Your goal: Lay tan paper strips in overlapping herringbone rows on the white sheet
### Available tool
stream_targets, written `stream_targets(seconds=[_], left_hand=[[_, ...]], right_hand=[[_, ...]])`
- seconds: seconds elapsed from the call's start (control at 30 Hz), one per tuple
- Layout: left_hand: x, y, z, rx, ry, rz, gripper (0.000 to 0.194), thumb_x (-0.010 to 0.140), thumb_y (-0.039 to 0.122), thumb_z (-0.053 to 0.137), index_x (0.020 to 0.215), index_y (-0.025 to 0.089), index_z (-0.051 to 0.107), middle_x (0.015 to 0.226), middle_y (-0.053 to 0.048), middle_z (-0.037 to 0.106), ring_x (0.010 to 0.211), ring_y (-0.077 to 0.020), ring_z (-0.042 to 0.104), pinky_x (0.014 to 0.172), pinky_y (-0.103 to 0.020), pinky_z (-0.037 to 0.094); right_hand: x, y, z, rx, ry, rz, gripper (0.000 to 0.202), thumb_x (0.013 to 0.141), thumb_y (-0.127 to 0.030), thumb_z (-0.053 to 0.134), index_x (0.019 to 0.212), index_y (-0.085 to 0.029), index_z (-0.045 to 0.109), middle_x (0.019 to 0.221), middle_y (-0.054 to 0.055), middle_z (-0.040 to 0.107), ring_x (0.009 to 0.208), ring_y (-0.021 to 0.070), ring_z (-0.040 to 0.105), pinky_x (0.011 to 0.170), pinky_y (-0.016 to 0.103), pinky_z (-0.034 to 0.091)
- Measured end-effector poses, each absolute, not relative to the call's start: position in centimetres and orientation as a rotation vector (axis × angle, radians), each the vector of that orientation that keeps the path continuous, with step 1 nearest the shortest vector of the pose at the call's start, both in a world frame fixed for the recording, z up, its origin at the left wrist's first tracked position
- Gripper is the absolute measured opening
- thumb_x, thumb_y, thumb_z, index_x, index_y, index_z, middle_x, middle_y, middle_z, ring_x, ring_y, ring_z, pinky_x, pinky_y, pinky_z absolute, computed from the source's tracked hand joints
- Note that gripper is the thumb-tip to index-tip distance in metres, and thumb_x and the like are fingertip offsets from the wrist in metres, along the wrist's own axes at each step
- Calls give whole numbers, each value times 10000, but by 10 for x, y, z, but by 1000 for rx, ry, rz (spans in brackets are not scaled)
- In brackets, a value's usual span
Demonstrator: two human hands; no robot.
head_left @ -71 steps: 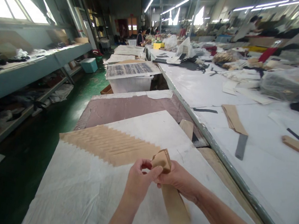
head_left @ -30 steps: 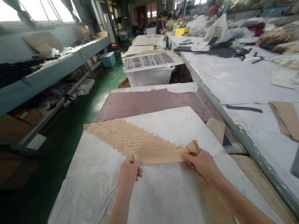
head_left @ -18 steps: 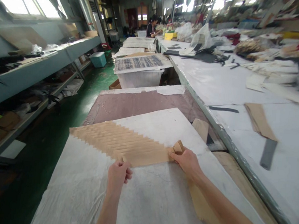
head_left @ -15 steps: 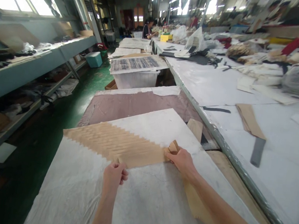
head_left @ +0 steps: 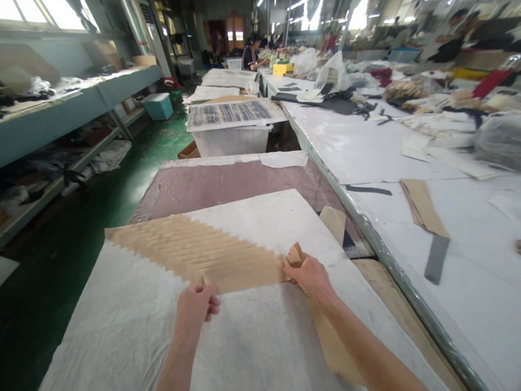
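Observation:
Thin tan strips [head_left: 191,244] lie overlapped in a slanting, stepped row on a white-covered board [head_left: 115,317]. At the near edge of the row, my left hand [head_left: 197,306] is closed in a pinch on a corner of the last tan strip. My right hand [head_left: 310,277] closes on the strip's other end, with a curled tan piece standing up at the fingertips. Beneath my right forearm hangs a loose bundle of tan strips [head_left: 333,344], partly hidden by the arm. Whether that bundle is in my right palm is hard to see.
A long white table [head_left: 398,295] runs along the right, carrying a folded tan piece [head_left: 425,208], a grey strip [head_left: 436,260] and heaped material. Beyond the board are a mauve panel [head_left: 224,186] and a white bin [head_left: 229,140]. A person [head_left: 250,56] sits far ahead.
The view has turned slightly right, so the scene sits a little further left. Both hands keep their hold at the same places on the strip.

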State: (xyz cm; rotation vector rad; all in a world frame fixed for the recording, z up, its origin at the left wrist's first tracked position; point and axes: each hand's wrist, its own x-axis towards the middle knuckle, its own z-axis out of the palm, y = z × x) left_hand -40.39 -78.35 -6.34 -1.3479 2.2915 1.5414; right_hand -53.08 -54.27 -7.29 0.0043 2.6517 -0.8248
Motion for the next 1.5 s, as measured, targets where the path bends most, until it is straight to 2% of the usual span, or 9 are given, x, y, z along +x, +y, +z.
stream_targets(seconds=[0.33,0.47,0.57,0.7,0.83,0.93,1.2,1.3,1.5], left_hand=[[-404,-787,-41,-1252,2626,710,280,742,470,576,756,191,600,630,-90,670,683,-285,640,620,-363,433],[-401,-770,-37,-627,3026,95,241,869,224,453,1067,237,590,1035,-89,666,981,-253,588,778,-351,426],[-398,-759,-39,-207,3118,-30,305,840,79,437,1033,220,627,1096,-79,642,1067,-252,533,890,-365,394],[-400,-745,-30,-363,3067,351,261,858,109,437,969,189,659,1030,-103,671,1035,-261,563,916,-411,393],[-403,-715,-11,-458,2551,1562,272,848,381,547,987,160,622,986,-96,683,939,-209,620,822,-324,477],[-404,-691,-3,-496,2194,2006,360,740,449,666,931,152,598,886,-64,676,772,-168,633,696,-271,503],[-404,-681,13,-647,2169,2044,184,733,332,653,724,149,638,503,39,548,479,-109,519,494,-212,416],[-402,-689,14,-542,2203,2012,226,785,345,596,669,157,646,552,26,579,553,-114,541,560,-214,433],[-405,-697,-2,-618,2146,2025,374,738,387,672,1028,155,628,893,-41,681,713,-126,586,602,-210,444]], right_hand=[[-540,-546,-65,-80,2692,-569,374,699,-337,604,997,-112,604,937,181,687,870,305,647,637,315,400],[-542,-529,-53,-59,2689,-537,409,664,-307,644,1008,-93,596,937,213,672,891,354,635,678,364,420],[-536,-511,-40,-36,2645,-617,359,715,-311,614,994,-86,596,883,194,674,835,310,643,685,355,428],[-509,-498,-18,-162,2264,-1028,336,815,-456,532,715,-141,594,640,50,627,587,147,582,588,247,429],[-474,-507,-4,-193,1427,-1661,249,750,-354,682,857,-138,620,715,11,609,612,109,552,621,231,432],[-457,-520,0,-218,1237,-1755,216,731,-281,714,836,-112,631,717,24,611,617,111,550,636,245,440],[-450,-538,-4,-181,1170,-1821,150,756,-232,685,822,-104,644,719,27,597,624,107,541,621,245,446],[-453,-537,-10,-116,1209,-1793,174,750,-253,692,827,-103,649,698,27,604,596,105,537,599,240,441],[-455,-539,-17,-113,1298,-1758,189,721,-278,693,809,-116,649,681,21,617,570,109,536,573,234,430]])
